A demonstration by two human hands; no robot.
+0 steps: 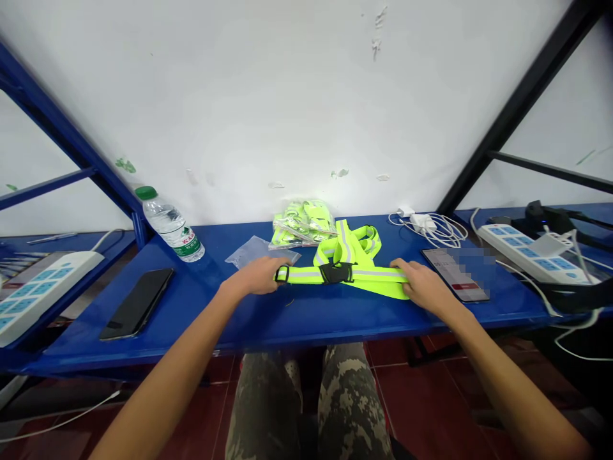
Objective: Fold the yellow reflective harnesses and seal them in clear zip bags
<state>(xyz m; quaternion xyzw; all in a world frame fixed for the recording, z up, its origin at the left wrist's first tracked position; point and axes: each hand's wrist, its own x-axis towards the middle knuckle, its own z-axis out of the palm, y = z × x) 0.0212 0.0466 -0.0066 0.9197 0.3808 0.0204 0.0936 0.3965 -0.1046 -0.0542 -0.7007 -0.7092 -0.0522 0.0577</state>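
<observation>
A neon-yellow reflective strap (371, 275) with a grey stripe is stretched level between my two hands, just above the blue table. Near its middle sits a black plastic buckle (336, 273). My left hand (262, 275) grips the left end beside a small black slider (282, 274). At the other end, my right hand (417, 284) has its fingers closed on the band. More of the strap lies looped behind the buckle. Close behind my left hand is a clear plastic bag (253, 250), lying flat. Further back are bagged neon straps (304, 222) against the wall.
On the left stand a water bottle (175, 227) with a green cap and a black phone (138, 303). To the right are a lit phone (457, 275) and a coiled white charger cable (443, 230). White power strips (531, 252) lie beyond the frame posts at both sides.
</observation>
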